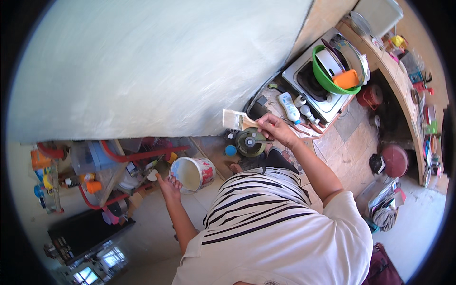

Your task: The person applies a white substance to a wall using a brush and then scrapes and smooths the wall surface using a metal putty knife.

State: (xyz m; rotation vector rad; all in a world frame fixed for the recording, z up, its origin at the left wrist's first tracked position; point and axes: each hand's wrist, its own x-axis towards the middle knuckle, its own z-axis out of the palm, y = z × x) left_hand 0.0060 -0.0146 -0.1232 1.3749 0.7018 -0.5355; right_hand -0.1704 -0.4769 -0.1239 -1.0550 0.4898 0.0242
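Note:
My right hand [276, 129] is closed round the wooden handle of a wide, flat paintbrush [235, 120]. The brush's pale bristles point left, in front of the white wall [161, 71]. Lower and to the left, my left hand [170, 186] is at the near left side of a white bucket [205, 172] with red marks on its outside. Its fingers curl at the bucket's side, and I take it to be holding the bucket there; the exact grip is partly hidden. Pale paint-like liquid shows inside the bucket.
A green gas cylinder [250, 142] stands below the brush, with a blue cup [230, 150] beside it. At the right, a stove [304, 71] carries a green basin [327, 78] of dishes; bottles stand near it. A red-framed rack [142, 156] full of household items lines the left.

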